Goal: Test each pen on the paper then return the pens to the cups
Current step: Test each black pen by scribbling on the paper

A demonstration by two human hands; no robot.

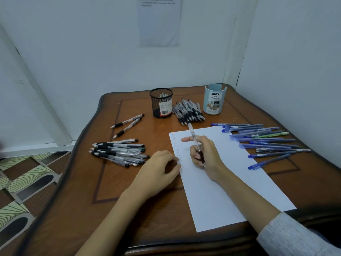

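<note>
Holding a clear-barrelled pen with a black rubber grip, the right hand sits over the white sheet of paper, fingers curled round the grip section and thumb extended toward the far left.

Pen orientation:
- The long axis runs from the button end, far and slightly left, to the tip, near and slightly right.
- The tip points back toward the person, just beside the heel of the hand. Whether it touches the sheet cannot be told.

Reference positions:
- A faint column of test marks runs along the sheet's left edge, to the left of the tip and between the two hands.
- The left hand grasps nothing. Its fingers are loosely curled, with the fingertips at the sheet's left edge.
- The black wire-mesh cup stands far and left of the right hand; the pale blue plastic organizer cup stands far and almost straight ahead. No pen shows above either rim.

Judgement: marking calls for a shift of the tip leftward toward the column. Returning the pen calls for a forward reach by the right hand, the blue cup being the nearer.
</note>
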